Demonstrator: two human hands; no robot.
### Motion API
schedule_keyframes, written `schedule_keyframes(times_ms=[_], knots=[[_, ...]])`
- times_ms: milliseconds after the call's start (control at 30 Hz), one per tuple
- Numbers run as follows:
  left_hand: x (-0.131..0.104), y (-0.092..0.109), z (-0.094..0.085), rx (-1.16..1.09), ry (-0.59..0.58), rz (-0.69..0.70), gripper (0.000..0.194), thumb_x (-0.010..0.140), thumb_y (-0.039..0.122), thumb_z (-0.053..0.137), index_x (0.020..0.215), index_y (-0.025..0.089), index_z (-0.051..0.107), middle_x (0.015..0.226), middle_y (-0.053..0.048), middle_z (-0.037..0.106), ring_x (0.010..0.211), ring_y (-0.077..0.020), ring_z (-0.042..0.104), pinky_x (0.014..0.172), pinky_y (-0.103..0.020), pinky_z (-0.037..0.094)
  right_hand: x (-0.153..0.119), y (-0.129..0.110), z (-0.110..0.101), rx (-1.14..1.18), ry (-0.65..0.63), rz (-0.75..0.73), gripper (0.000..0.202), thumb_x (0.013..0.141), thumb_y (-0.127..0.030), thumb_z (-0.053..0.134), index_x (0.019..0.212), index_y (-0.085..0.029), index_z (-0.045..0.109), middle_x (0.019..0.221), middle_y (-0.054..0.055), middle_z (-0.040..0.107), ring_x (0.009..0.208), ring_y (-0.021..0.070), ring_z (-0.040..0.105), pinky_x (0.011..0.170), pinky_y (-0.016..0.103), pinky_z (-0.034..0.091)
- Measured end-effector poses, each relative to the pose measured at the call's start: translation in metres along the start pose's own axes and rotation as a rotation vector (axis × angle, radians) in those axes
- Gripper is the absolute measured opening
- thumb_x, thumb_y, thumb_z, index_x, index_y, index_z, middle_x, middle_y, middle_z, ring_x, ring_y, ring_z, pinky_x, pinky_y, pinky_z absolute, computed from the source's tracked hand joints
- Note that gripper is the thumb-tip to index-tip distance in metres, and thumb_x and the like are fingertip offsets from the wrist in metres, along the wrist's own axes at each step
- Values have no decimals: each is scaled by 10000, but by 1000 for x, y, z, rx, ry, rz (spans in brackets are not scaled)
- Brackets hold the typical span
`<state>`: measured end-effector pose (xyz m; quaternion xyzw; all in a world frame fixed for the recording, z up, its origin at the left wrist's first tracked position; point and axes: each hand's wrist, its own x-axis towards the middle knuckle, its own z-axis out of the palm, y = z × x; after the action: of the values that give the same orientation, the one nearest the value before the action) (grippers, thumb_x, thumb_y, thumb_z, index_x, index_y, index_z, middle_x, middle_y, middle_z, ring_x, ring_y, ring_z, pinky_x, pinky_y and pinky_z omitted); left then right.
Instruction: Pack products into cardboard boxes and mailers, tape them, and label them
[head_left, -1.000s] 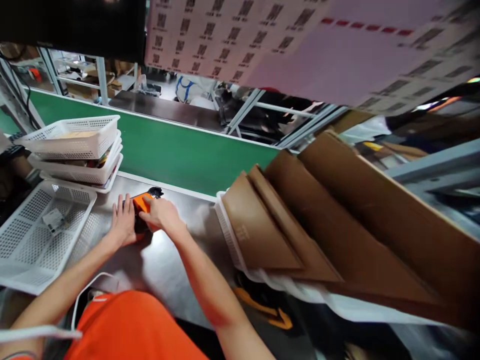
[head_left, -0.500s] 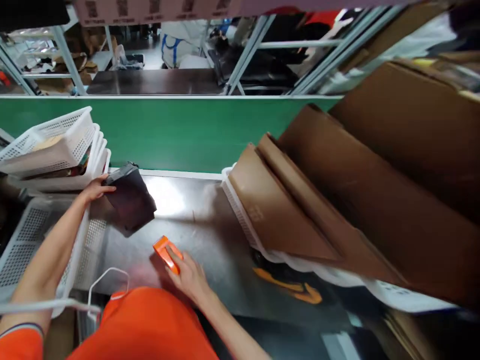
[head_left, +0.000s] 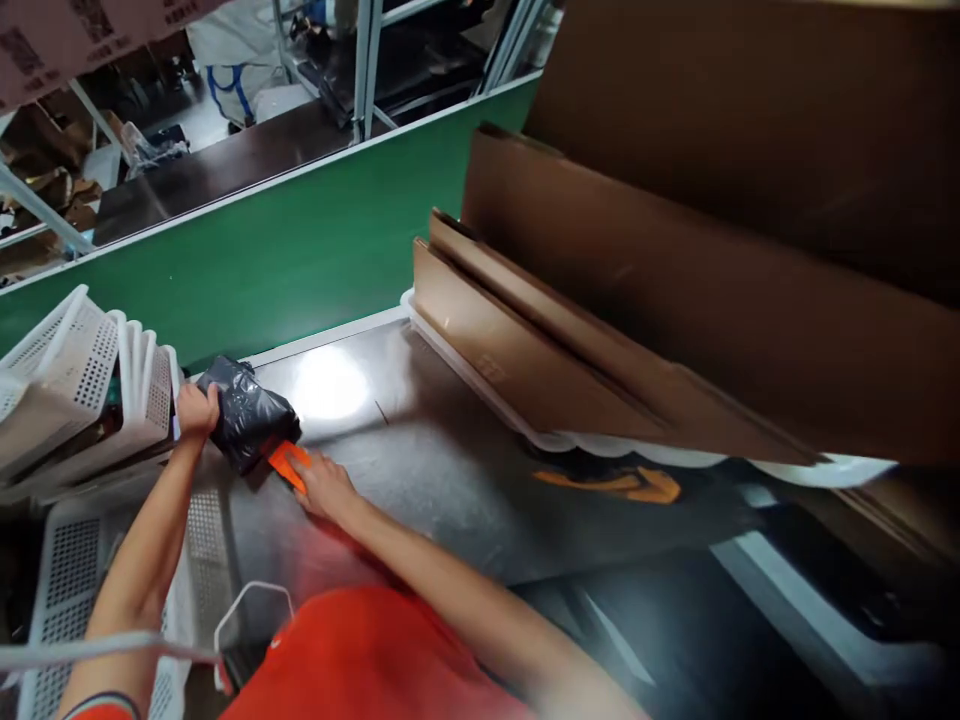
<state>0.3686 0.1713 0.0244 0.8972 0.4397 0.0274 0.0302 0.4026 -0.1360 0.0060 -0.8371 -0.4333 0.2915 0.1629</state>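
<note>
Your metal table (head_left: 420,470) spread out before you, and beyond it, from ten to one o'clock, ran a long green band (head_left: 315,230) with a pale edge. At two o'clock, tall cardboard sheets (head_left: 637,260) leaned one behind another in a white holder (head_left: 855,472), probably stood on edge so that single sheets could be drawn off easily. At ten o'clock a stack of white baskets (head_left: 154,395) sat tilted at the table's far corner; it seemed nested to save room. Another basket (head_left: 67,560) lay at nine o'clock, low beside your left forearm, presumably for easy reach.

The black package (head_left: 251,415), in shiny wrapping, was at eleven o'clock; I cannot tell whether it rested fully on the metal or was slightly lifted. Your left hand (head_left: 197,410) gripped it at its nine o'clock edge, fingers folded round, likely to steady it against the other hand. Your right hand (head_left: 330,488) was wrapped around a small orange tool (head_left: 291,465), its front end at the package's four o'clock edge, apparently to work from the side opposite your left fingers. Whether tool and wrapping touched is unclear.
</note>
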Motion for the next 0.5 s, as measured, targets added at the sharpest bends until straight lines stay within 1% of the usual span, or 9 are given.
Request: schedule_keyframes(times_ms=[67, 133, 200, 267, 333, 400, 433, 500], knots=[[-2, 7, 9, 29, 66, -30, 718, 1047, 494, 421, 1458, -90, 502, 1430, -389, 547, 1422, -475, 496, 1185, -590, 385, -3, 2, 3, 4, -11, 11, 734, 955, -340, 702, 1645, -326, 451, 1460, 198, 614, 1186, 337, 688, 996, 436, 564], [-5, 10, 16, 44, 108, -28, 772, 1042, 519, 445, 1549, -63, 429, 1517, -391, 483, 1487, -490, 425, 1205, -619, 353, -16, 11, 12, 30, 4, 7, 714, 968, -318, 686, 1645, -319, 458, 1527, 190, 579, 1253, 336, 663, 1047, 429, 540], [-7, 10, 21, 50, 118, -12, 788, 1052, 520, 436, 1585, -59, 393, 1558, -395, 445, 1511, -497, 390, 1212, -640, 335, -37, 26, 25, 63, 50, 10, 671, 994, -300, 646, 1641, -317, 471, 1528, 171, 589, 1294, 333, 644, 1077, 418, 516], [-7, 8, 23, 54, 115, -5, 799, 1060, 523, 422, 1589, -76, 387, 1563, -402, 439, 1504, -501, 394, 1207, -650, 338, -59, 41, 37, 75, 83, 32, 633, 1014, -284, 602, 1634, -319, 485, 1520, 166, 603, 1320, 338, 632, 1085, 424, 508], [-7, 6, 24, 59, 113, -3, 806, 1063, 525, 416, 1592, -81, 383, 1565, -400, 440, 1499, -502, 396, 1205, -651, 343, -71, 49, 43, 61, 42, 65, 631, 1006, -292, 607, 1625, -340, 497, 1520, 167, 608, 1307, 344, 643, 1070, 442, 522], [-6, 5, 25, 64, 119, -4, 803, 1062, 531, 415, 1594, -69, 389, 1566, -391, 449, 1500, -495, 398, 1205, -642, 349, -69, 49, 43, 31, -11, 83, 618, 1000, -304, 616, 1609, -355, 518, 1504, 168, 620, 1256, 336, 669, 1047, 444, 535], [-6, 5, 26, 68, 126, -3, 799, 1060, 535, 417, 1593, -60, 395, 1563, -384, 457, 1497, -490, 403, 1205, -636, 354, -62, 45, 40, 13, -30, 85, 604, 999, -307, 619, 1595, -352, 535, 1467, 172, 640, 1207, 328, 690, 1022, 437, 543], [-6, 4, 28, 82, 147, 1, 796, 1058, 543, 418, 1589, -50, 404, 1555, -377, 472, 1485, -484, 423, 1197, -630, 368, -37, 33, 33, -19, -42, 79, 586, 1002, -278, 606, 1584, -312, 546, 1384, 178, 671, 1135, 306, 711, 979, 409, 545]])
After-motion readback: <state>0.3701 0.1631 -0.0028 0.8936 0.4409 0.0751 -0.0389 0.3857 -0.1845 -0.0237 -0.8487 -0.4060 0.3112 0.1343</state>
